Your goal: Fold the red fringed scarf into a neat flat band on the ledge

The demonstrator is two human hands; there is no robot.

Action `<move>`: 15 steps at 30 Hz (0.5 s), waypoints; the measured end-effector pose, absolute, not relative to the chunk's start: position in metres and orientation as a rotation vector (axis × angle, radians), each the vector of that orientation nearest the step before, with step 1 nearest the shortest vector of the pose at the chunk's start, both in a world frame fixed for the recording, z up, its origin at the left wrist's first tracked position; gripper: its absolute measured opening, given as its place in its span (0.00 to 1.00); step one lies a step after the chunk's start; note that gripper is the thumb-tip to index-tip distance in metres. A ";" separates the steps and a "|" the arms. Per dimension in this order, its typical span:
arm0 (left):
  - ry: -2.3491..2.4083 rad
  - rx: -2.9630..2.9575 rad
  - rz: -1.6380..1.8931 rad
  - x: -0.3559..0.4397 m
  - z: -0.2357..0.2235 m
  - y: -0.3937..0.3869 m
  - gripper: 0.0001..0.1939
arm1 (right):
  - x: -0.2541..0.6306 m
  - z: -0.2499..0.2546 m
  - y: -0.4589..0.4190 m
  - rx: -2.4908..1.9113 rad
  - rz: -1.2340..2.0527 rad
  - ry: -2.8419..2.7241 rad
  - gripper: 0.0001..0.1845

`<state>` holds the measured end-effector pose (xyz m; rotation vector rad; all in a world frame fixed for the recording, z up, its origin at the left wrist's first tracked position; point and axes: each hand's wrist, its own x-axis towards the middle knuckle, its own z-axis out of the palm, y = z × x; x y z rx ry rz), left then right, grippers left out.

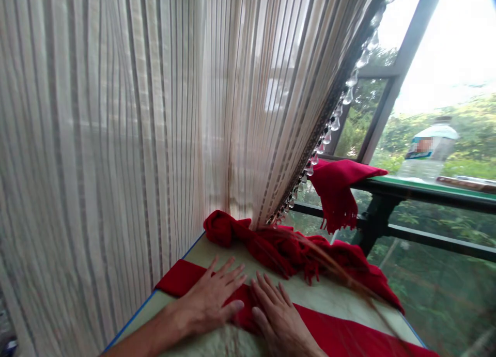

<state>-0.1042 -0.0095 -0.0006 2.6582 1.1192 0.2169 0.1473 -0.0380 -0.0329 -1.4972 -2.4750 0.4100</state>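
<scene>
A red scarf, folded into a long flat strip, lies across the pale tabletop. My left hand rests on the strip toward its left end, palm down, fingers spread. Beside it, my right hand lies flat on the same strip with fingers stretched out. Neither hand grips anything. Behind the hands a crumpled red fringed scarf is heaped along the far part of the table. Part of the folded scarf is hidden beneath both hands.
A striped sheer curtain with clear hanging beads hangs at the left and beyond the table. To the right, another red fringed cloth drapes by the dark railing. A plastic bottle stands on the ledge before the window.
</scene>
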 end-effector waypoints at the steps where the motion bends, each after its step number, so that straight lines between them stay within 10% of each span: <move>1: 1.117 2.644 0.197 -0.096 -0.004 -0.012 0.33 | 0.145 -0.032 -0.040 -1.528 0.404 -2.482 0.38; 15: 1.492 2.385 0.271 -0.244 -0.037 0.039 0.31 | 0.147 -0.038 -0.044 -1.621 0.359 -2.445 0.40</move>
